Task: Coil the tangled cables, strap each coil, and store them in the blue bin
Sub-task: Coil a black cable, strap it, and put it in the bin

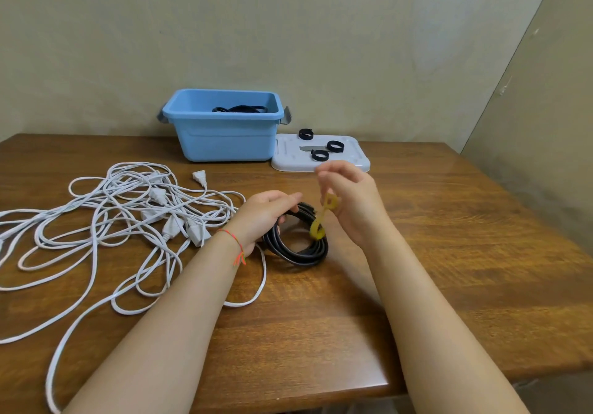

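Both of my hands are at work over the middle of the wooden table (449, 253), nearer its front edge than its back one. My left hand (263, 214) curls its fingers around the left side of a black cable coil (296, 247), which stands tilted with its lower arc resting on the tabletop. My right hand (349, 198) is raised just beside the coil and pinches the upper end of a yellow strap (321, 224) between thumb and fingertips; the strap's lower end loops around the right side of the coil, though motion blur hides how tightly it sits. A thin red string bracelet (237, 247) circles my left wrist. Toward the left edge of the table sprawls a tangle of white cables (128, 208) with several plugs among the loops, 1 strand trailing down toward the front left corner. At the back edge, against the wall, stands the blue bin (224, 141), open, with a dark cable (239, 109) already lying inside. Touching its right side, the white lid (356, 163) lies flat on the table and carries 3 black straps (335, 146) rolled into small rings.
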